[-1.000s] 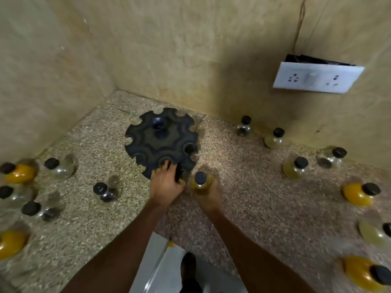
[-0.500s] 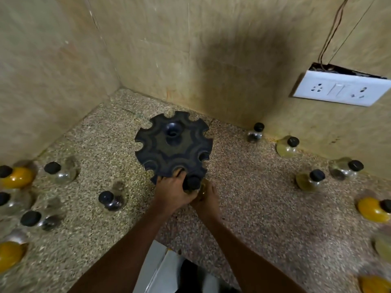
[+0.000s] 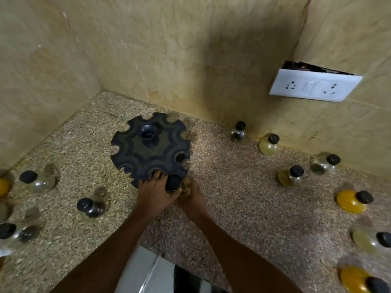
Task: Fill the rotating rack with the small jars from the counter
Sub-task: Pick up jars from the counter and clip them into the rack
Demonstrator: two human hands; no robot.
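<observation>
Left hand gripping near rim of black rack, fingers curled over edge. Right hand closed around black-capped jar, at a near notch. Risk: rack turning, jar missing the notch and tipping onto counter

jar body mostly hidden by hands, perhaps slotted

The yellow jar, clear of the rack a second ago, now sits at its near notch between both hands.
</observation>
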